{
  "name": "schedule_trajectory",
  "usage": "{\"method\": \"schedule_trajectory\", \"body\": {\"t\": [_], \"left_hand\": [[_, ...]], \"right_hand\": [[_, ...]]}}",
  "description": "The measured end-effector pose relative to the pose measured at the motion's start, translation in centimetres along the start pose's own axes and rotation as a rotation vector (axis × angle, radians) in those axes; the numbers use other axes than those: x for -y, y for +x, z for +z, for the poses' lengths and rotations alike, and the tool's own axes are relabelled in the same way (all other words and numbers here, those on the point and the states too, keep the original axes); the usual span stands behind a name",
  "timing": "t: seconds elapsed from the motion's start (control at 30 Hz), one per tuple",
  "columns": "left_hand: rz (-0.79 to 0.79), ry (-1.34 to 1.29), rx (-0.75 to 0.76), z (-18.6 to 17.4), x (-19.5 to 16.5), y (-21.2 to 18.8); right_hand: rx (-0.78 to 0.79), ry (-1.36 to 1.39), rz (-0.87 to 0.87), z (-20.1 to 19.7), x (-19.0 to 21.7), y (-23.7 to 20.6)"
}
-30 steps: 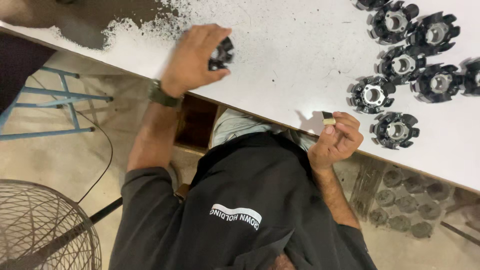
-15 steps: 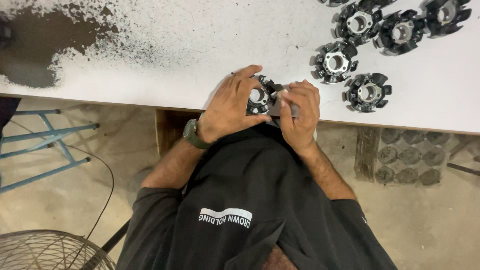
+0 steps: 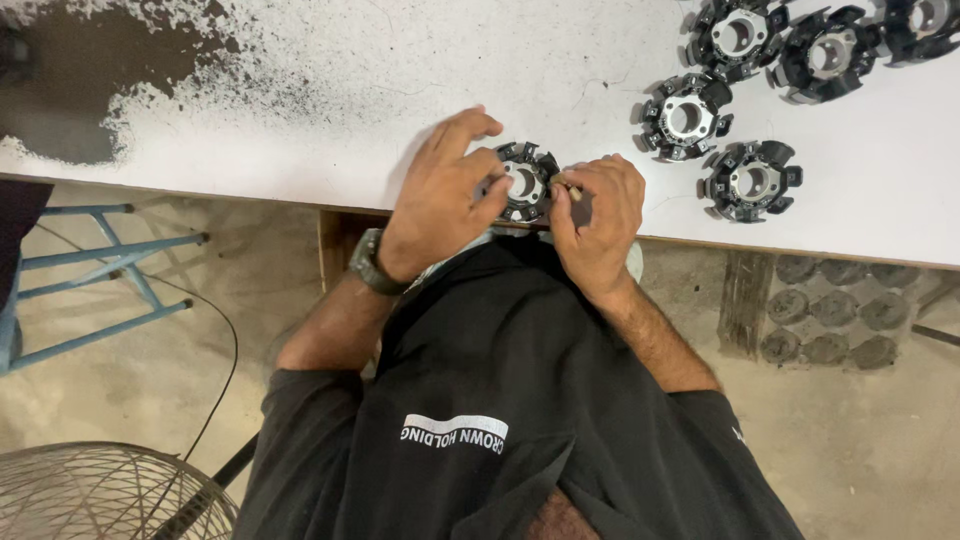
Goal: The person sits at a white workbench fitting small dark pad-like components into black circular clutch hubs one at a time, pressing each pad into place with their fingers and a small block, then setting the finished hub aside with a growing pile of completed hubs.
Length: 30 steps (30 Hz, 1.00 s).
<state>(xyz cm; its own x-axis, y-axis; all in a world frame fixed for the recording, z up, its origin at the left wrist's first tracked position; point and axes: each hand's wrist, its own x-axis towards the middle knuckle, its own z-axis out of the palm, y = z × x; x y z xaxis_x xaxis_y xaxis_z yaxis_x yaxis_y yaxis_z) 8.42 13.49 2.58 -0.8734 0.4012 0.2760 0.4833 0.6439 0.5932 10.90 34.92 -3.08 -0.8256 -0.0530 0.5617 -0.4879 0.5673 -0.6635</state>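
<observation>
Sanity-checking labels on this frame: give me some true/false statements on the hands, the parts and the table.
1. The left hand grips the round black part at the table edge. True.
2. The right hand lies flat and empty. False: it pinches a small piece against the part.
3. The wristwatch is on the right wrist. False: on the left.
4. Similar loose parts lie further right. True.
5. The table is clean. False: a dark dust patch covers its left end.

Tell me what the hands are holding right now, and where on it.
The left hand grips the black round slotted metal part by its left rim at the table edge; the right hand pinches a small piece against its right rim.
</observation>
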Motion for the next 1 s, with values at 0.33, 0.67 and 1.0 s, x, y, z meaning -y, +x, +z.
{"method": "schedule_trajectory", "body": {"t": [0.33,0.67,1.0], "left_hand": [[0.308,0.043,-0.097,-3.6,-2.0,-1.3],[0.03,0.01,0.042,1.1,-1.1,0.2],[-0.059,-0.031,-0.089,2.2,-0.5,-0.9]], "right_hand": [[0.037,-0.015,-0.016,0.0,-0.1,0.1],[0.069,-0.009,-0.098,-0.1,0.2,-0.5],[0.048,-0.021,-0.125,0.5,0.6,-0.5]]}}
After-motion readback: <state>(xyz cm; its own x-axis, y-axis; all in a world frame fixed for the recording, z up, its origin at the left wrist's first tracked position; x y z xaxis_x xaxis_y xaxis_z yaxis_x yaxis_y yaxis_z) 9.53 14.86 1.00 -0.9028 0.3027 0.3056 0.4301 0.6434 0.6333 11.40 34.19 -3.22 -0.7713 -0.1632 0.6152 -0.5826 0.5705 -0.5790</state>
